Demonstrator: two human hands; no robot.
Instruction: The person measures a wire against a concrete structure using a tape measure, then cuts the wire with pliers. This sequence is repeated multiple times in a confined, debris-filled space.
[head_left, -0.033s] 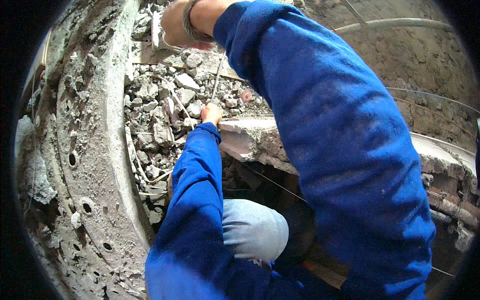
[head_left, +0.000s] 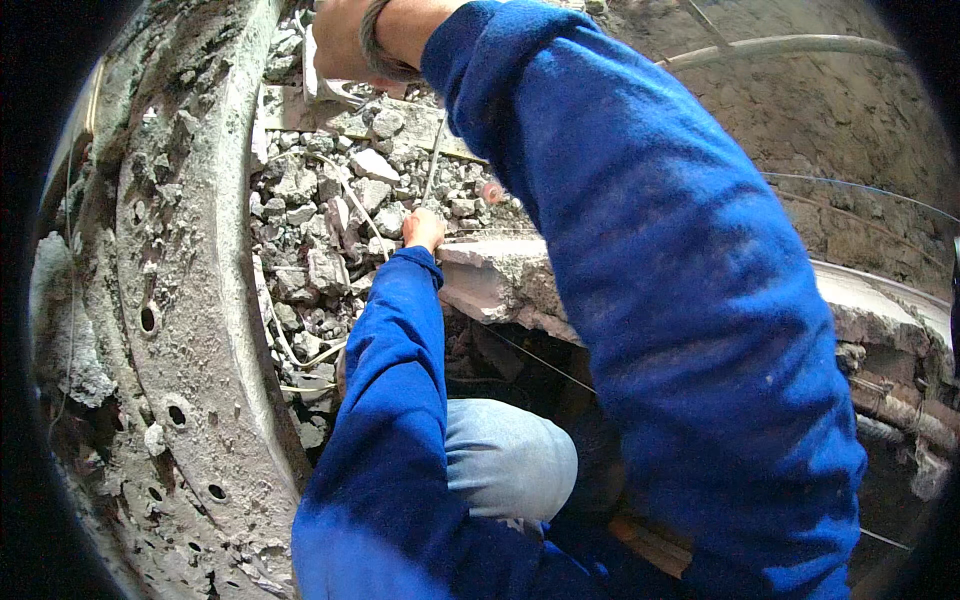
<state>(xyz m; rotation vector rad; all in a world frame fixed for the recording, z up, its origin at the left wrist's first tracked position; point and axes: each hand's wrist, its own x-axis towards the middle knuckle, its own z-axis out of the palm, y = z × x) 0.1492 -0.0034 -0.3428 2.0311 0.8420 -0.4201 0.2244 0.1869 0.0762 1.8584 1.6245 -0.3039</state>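
My left hand (head_left: 424, 229) is closed at the corner of a broken concrete slab (head_left: 478, 272), beside grey rubble (head_left: 375, 190). A thin pale wire (head_left: 434, 165) runs down to its fingers; whether the hand grips it is unclear. My right arm, in a blue sleeve, reaches across to the top edge, where my right hand (head_left: 345, 42) is partly cut off. Its fingers are hidden. Just below that hand is a pale, bent strip (head_left: 322, 92) whose kind I cannot make out. A grey cord band (head_left: 376, 45) circles the right wrist.
A rough curved concrete wall with holes (head_left: 190, 330) rises on the left. Bent pale cables (head_left: 350, 192) lie over the rubble. Below the slab is a dark hollow, with my knee (head_left: 510, 455) in front. A long pale pipe (head_left: 785, 47) crosses the far right.
My right forearm has shifted slightly left, and my right hand has moved a little up and left. The left hand stays in place.
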